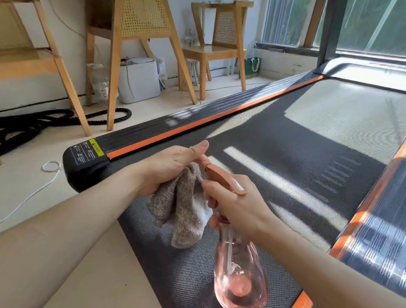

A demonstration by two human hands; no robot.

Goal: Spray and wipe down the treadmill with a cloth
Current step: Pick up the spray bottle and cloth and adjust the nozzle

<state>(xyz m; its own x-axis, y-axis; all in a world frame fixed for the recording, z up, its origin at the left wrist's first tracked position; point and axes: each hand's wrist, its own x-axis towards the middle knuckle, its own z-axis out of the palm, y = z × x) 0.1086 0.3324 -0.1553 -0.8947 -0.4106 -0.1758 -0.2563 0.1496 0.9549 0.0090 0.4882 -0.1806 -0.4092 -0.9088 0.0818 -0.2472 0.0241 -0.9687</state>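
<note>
The treadmill [296,148] lies flat ahead, with a dark textured belt and orange-edged side rails. My left hand [168,168] hangs over the belt's rear left end and grips a bunched grey-brown cloth [184,211]; its thumb touches the nozzle of the spray bottle. My right hand [236,206] holds the clear pink spray bottle [239,281] by its neck, fingers around the coral trigger head, with the bottle's body hanging down above the belt. The nozzle points at the cloth.
Wooden cane-backed chairs [140,23] stand on the floor to the left, with a white bin [139,80] beneath one. A black rope [26,124] and a white cable [32,194] lie on the floor by the treadmill's rear corner. The treadmill's black upright post [333,29] rises by the window.
</note>
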